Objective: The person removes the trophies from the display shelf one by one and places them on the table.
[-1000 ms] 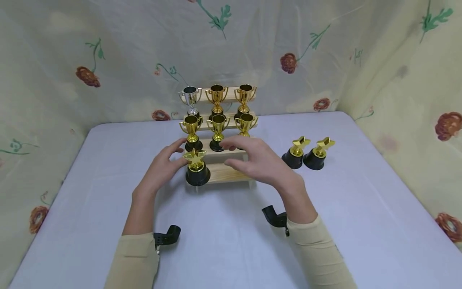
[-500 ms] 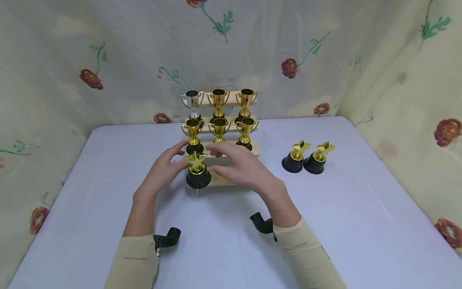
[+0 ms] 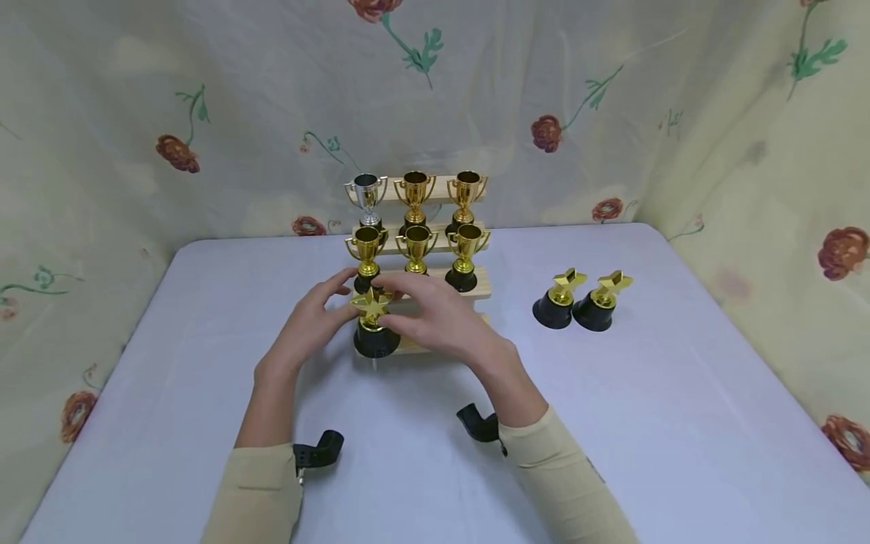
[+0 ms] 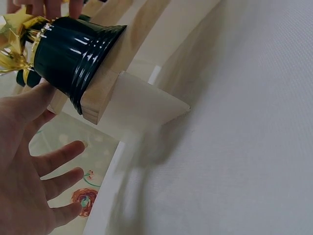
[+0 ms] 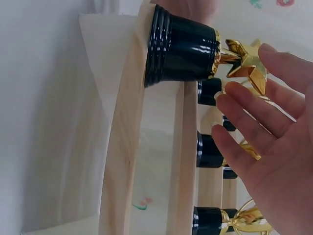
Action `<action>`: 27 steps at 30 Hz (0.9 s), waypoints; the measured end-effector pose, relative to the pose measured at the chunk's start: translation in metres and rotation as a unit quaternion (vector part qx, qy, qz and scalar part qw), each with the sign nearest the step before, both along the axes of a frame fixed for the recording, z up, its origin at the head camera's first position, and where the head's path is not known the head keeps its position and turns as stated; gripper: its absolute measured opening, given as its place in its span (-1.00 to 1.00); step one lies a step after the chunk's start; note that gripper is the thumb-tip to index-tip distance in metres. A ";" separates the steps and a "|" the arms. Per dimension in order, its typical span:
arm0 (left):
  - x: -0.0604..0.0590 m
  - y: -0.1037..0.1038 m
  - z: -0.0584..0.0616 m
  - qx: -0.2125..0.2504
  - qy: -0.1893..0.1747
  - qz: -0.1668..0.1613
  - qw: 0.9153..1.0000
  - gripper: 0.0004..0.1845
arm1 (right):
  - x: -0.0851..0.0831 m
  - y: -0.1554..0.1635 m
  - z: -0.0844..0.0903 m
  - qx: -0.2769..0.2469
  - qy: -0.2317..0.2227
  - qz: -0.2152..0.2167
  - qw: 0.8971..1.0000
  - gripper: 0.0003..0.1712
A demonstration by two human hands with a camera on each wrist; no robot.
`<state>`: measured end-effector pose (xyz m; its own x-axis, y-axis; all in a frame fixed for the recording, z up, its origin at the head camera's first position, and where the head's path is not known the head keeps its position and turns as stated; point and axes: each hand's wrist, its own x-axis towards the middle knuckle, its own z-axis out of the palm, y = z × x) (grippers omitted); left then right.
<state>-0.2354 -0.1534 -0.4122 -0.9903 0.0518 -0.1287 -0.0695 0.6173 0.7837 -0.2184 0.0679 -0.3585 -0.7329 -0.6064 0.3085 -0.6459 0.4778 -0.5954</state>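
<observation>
Flowered cloth is hanging behind and beside a white worktop. From the head view, a stepped wooden shelf is standing near the far edge. One silver cup and five gold cups are standing on it in two rows. A star trophy is standing upright at the left end of the lowest board, between both hands. Two other trophies are standing close together on the worktop, right of the shelf. Beige sleeves are covering the forearms.

From the left wrist view, the left hand is remaining unclenched, its fingers spreading beside the shelf's end. Its thumb is lying close to the trophy's black base; whether they are touching cannot be determined.

From the right wrist view, the right hand is showing loosely bent, parted fingers. Its thumb tip is meeting or overlapping a point of the gold star; contact cannot be confirmed. Cups are showing behind its fingers.
</observation>
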 end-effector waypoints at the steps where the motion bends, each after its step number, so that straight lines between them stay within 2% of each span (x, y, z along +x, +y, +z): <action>1: 0.000 0.000 0.000 0.000 0.000 0.001 1.000 -0.29 | 0.000 -0.001 -0.001 -0.003 0.001 0.003 1.000 -0.47; 12: 0.000 0.001 0.001 -0.001 0.003 -0.005 1.000 -0.32 | 0.000 -0.008 -0.004 -0.013 0.023 0.010 1.000 -0.60; 21: -0.002 0.000 0.002 -0.002 0.007 -0.012 1.000 -0.33 | 0.001 -0.008 -0.003 -0.044 -0.011 0.024 0.999 -0.74; 27: -0.001 -0.001 -0.001 -0.002 -0.004 -0.009 1.000 -0.29 | 0.004 -0.001 0.002 -0.041 -0.023 0.010 0.999 -0.74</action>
